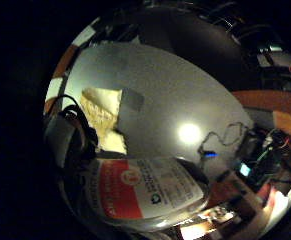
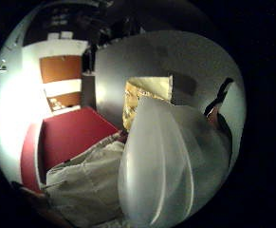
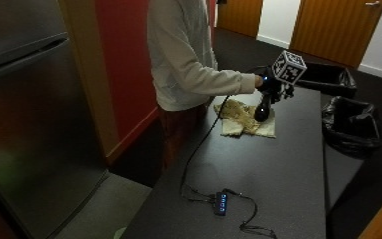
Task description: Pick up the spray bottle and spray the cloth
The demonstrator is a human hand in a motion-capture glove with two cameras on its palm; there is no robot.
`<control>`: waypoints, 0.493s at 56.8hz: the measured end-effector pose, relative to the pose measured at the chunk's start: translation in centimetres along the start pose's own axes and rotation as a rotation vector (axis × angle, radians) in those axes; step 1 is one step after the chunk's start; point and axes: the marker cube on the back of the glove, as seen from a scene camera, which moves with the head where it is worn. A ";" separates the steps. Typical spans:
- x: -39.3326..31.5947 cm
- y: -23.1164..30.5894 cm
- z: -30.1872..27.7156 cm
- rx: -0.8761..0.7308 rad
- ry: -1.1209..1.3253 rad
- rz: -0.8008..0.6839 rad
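Yellowish crumpled cloth (image 3: 246, 119) lies beneath held spray bottle (image 3: 262, 110).

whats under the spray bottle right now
The cloth lies on the dark table below the spray bottle, which the right hand holds above it. The bottle hides part of the cloth.

The spray bottle (image 2: 161, 166) looks like smooth, glossy translucent plastic with a red-and-white paper label (image 1: 145, 192), the cloth (image 3: 244, 119) is soft, crumpled beige fabric, the table (image 3: 270, 169) has a matt grey top, and the fridge (image 3: 25, 109) shows brushed metal.
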 end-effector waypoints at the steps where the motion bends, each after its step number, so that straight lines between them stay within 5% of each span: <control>1: -0.8 0.0 0.0 -0.018 0.032 -0.006; 14: -7.3 -0.8 1.9 -0.175 0.396 -0.053; 28: -10.7 -2.2 6.9 -0.262 0.515 -0.073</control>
